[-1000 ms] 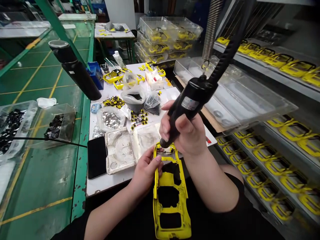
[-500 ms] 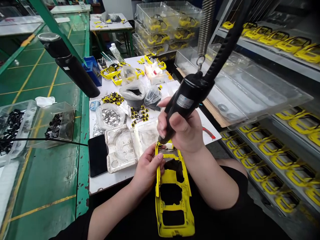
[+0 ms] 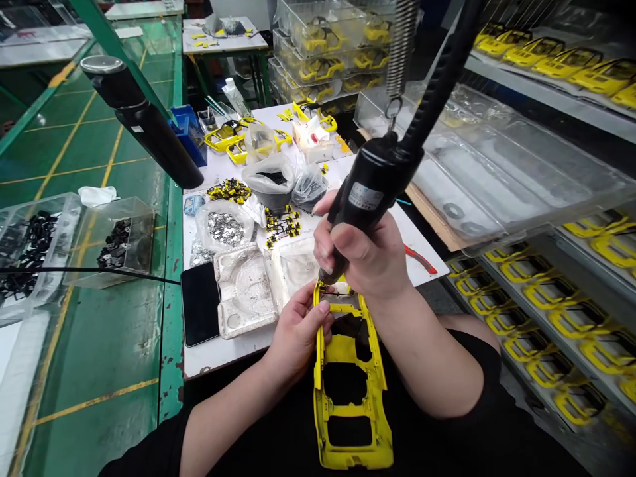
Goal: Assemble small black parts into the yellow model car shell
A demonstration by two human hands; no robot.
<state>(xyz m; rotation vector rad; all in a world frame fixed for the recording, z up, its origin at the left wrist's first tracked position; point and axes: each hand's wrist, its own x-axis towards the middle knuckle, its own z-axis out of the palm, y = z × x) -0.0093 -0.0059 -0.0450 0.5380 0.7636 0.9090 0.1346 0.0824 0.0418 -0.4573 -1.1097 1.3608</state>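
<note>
While your right hand (image 3: 370,255) wraps around the black power screwdriver (image 3: 365,189), your left hand (image 3: 301,328) pinches the left edge of the yellow frame (image 3: 340,348), thumb on top and fingers curled beneath. Both grips are firm-looking and neither hand is free. The frame lies at the lower centre of the picture, above your lap, its narrow end pointing away from you toward the white table (image 3: 228,358). The screwdriver tilts down from a spring (image 3: 399,56) and a thick cable (image 3: 440,79) at the top of the frame, and its nose meets the far left corner of the yellow piece, beside a thin dark rod (image 3: 339,294) that spans that end.

You seem to be in the middle of fastening that corner, though the bit and any screw under it are too hidden to confirm. As I judge it, the next move calls for steady pressure along the tool's line, with your left hand bracing the edge so the corner can't twist or slip away. Keep your left thumb clear of the nose, since it sits just below it. The white tray (image 3: 248,285), left of centre, rests near your left hand, untouched.
</note>
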